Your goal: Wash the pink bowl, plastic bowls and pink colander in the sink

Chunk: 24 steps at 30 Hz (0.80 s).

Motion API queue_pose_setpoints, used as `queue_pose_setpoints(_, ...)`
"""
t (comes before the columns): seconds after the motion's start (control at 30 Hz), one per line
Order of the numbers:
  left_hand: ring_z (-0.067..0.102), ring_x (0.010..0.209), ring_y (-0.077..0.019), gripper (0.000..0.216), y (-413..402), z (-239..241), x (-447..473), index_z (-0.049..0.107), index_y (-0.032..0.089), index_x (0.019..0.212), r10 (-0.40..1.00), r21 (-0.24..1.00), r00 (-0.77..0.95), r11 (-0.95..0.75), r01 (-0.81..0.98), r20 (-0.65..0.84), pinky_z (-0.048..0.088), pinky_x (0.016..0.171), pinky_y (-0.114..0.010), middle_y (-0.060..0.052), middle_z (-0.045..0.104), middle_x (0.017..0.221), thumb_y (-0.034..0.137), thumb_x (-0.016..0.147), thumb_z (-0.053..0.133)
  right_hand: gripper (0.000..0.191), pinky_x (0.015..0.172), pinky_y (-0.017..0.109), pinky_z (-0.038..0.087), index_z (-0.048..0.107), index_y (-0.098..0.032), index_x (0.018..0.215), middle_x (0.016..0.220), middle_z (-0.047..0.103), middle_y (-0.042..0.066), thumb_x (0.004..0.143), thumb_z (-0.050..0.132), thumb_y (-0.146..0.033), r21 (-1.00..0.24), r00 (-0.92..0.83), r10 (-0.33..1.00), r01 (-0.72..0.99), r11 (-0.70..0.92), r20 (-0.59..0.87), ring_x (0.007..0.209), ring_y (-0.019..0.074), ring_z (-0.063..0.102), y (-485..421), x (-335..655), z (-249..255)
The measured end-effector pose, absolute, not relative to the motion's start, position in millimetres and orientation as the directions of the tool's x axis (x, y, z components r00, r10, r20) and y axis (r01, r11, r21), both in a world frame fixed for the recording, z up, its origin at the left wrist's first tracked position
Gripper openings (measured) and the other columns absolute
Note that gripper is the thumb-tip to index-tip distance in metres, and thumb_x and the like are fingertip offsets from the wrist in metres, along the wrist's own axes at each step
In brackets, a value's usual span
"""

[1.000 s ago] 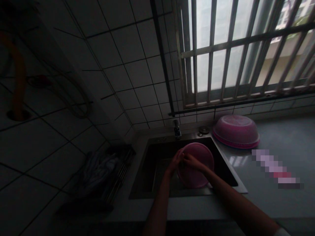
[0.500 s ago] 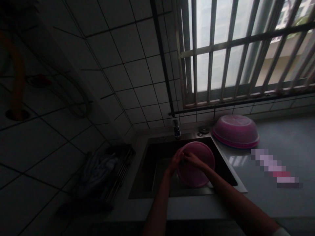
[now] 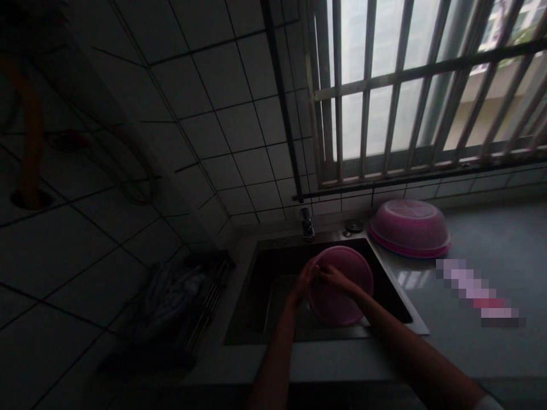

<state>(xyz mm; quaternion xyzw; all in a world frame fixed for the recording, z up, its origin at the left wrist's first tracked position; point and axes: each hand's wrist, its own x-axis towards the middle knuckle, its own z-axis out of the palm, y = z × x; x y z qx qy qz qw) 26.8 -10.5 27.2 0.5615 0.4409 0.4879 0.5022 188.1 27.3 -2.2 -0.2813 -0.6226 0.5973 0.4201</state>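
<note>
A round pink basin point(image 3: 361, 270) sits tilted in the steel sink, its inside facing me. My left hand point(image 3: 304, 280) grips the left side of its rim, fingers wrapped over the edge. Close beside it, my right hand point(image 3: 334, 277) reaches across the basin with bent fingers closed near the same stretch of rim. Something small and pale shows between the hands, too dim to name. Behind the basin stands a metal faucet point(image 3: 306, 225); whether water runs cannot be made out.
The sink point(image 3: 256, 285) is set into a pale counter point(image 3: 333, 364). Upside-down pink basins point(image 3: 408, 228) are stacked right of it, with a blurred-out patch point(image 3: 478, 293) nearer me. A dark rack point(image 3: 209, 302) holding cloth point(image 3: 171, 296) stands left. A barred window point(image 3: 397, 97) is above.
Both hands and the basin keep nearly the same place. The right hand's fingers have shifted very slightly at the rim.
</note>
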Motion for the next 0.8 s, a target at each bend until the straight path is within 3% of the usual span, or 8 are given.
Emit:
queue_pose_setpoints(0.13, 0.055, 0.142, -0.0355, 0.072, -14.3, 34.4, 27.5, 0.069, 0.021, 0.135, 0.993, 0.997, 0.099, -0.071, 0.000, 0.071, 0.029, 0.129, -0.053, -0.014, 0.065, 0.149, 0.069, 0.081, 0.075, 0.039, 0.074, 0.034, 0.054, 0.073, -0.018, 0.094, 0.091, 0.074, 0.007, 0.076, 0.076, -0.053, -0.994, -0.640, 0.760, -0.079, 0.077, 0.110, 0.078, 0.0209, 0.064, 17.9, 178.7, -7.9)
queue_pose_setpoints(0.37, 0.053, 0.144, -0.0339, 0.068, -15.2, 38.9, 30.8, 0.068, 0.022, 0.138, 0.984, 0.993, 0.133, -0.116, -0.008, 0.116, 0.031, 0.128, -0.051, -0.012, 0.062, 0.152, 0.067, 0.087, 0.071, 0.048, 0.071, 0.033, 0.053, 0.071, -0.018, 0.098, 0.091, 0.073, 0.007, 0.079, 0.070, -0.062, -0.974, -0.264, 0.958, -0.223, 0.049, 0.109, 0.079, 0.0225, 0.064, 29.5, 198.8, 19.1)
queue_pose_setpoints(0.63, 0.054, 0.143, -0.0362, 0.074, -12.4, 32.5, 28.0, 0.070, 0.023, 0.134, 0.991, 0.997, 0.102, -0.082, -0.010, 0.083, 0.028, 0.129, -0.055, -0.013, 0.065, 0.148, 0.073, 0.080, 0.075, 0.048, 0.080, 0.037, 0.056, 0.073, -0.018, 0.094, 0.091, 0.074, 0.007, 0.077, 0.077, -0.062, -0.979, -0.508, 0.854, -0.204, 0.009, 0.114, 0.084, 0.0249, 0.068, 11.4, 189.7, 24.5)
queue_pose_setpoints(0.8, 0.053, 0.144, -0.0334, 0.069, -10.0, 27.9, 29.2, 0.067, 0.022, 0.139, 0.985, 0.994, 0.138, -0.106, -0.016, 0.107, 0.032, 0.127, -0.052, -0.012, 0.062, 0.152, 0.068, 0.087, 0.071, 0.053, 0.068, 0.031, 0.052, 0.071, -0.016, 0.095, 0.087, 0.073, 0.007, 0.076, 0.074, -0.065, -0.968, -0.240, 0.967, -0.248, 0.027, 0.088, 0.074, 0.0210, 0.063, 27.0, 200.8, 25.4)
